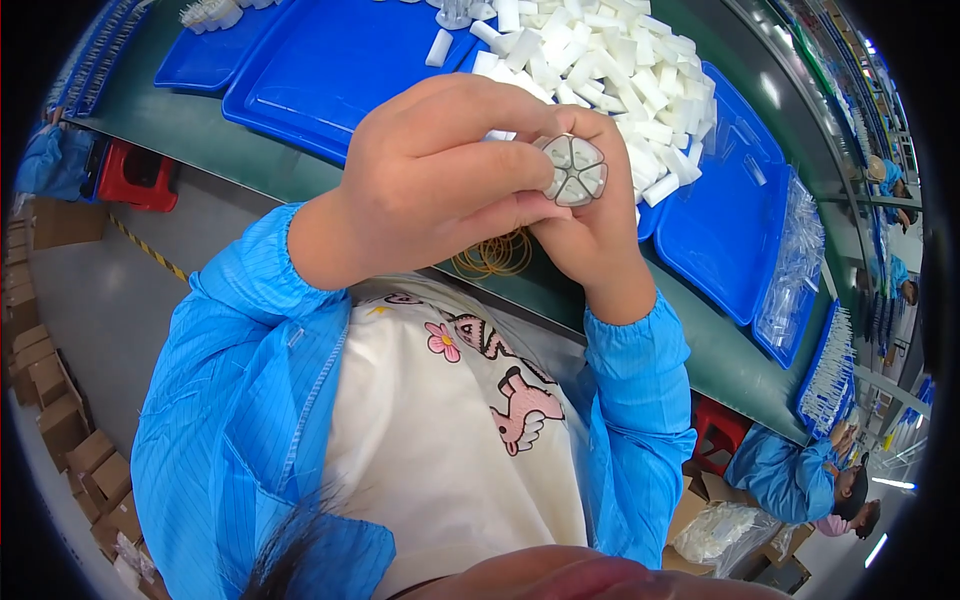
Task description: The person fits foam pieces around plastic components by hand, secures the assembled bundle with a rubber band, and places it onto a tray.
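Both my hands are raised over the near edge of the table, gripping one small round cluster of wedge-shaped segments (575, 170). The cluster is greyish and translucent, with dark lines between its wedges, and its round end faces up. My left hand (450, 165) pinches its left side between thumb and fingers. Around the right and far side wrap the fingers of my right hand (600, 215). The cluster's lower part is hidden by my hands. Just below them, several thin tan rubber bands (493, 257) lie on the green table (690, 335).
Beyond my hands a heap of white blocks (640, 75) fills a blue tray. Another blue tray (320, 70) stands at left. To the right are a blue tray (715, 240) and clear plastic parts (790, 260). Red stools (138, 177) and cardboard boxes (85, 460) stand below; co-workers sit at right.
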{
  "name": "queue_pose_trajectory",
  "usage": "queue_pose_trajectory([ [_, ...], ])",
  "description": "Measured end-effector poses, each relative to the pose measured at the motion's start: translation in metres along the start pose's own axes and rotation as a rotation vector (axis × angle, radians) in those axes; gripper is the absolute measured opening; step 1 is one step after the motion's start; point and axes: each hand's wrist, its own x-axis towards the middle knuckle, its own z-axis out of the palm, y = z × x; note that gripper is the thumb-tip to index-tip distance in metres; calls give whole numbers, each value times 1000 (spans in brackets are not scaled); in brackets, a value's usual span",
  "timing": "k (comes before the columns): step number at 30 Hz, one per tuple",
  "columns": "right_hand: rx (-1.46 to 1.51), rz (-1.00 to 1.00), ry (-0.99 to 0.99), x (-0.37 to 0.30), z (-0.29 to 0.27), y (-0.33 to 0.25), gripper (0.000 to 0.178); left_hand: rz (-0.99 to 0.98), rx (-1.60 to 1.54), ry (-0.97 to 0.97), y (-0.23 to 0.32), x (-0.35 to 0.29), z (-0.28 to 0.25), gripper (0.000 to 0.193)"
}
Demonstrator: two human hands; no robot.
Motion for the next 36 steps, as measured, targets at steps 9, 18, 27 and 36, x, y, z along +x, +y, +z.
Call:
queue_pose_trajectory([
  [9,-2,24,-21,0,0,1,43,46,-6,20,-4,-1,1,33],
  [18,-64,-8,-18,1,-1,2,41,57,11,17,-4,-3,1,37],
  [27,-39,48,-49,0,-1,-2,43,47,24,2,-2,-3,0,37],
  [36,-45,103,-47,1,0,-4,42,50,-10,11,-4,-5,3,36],
])
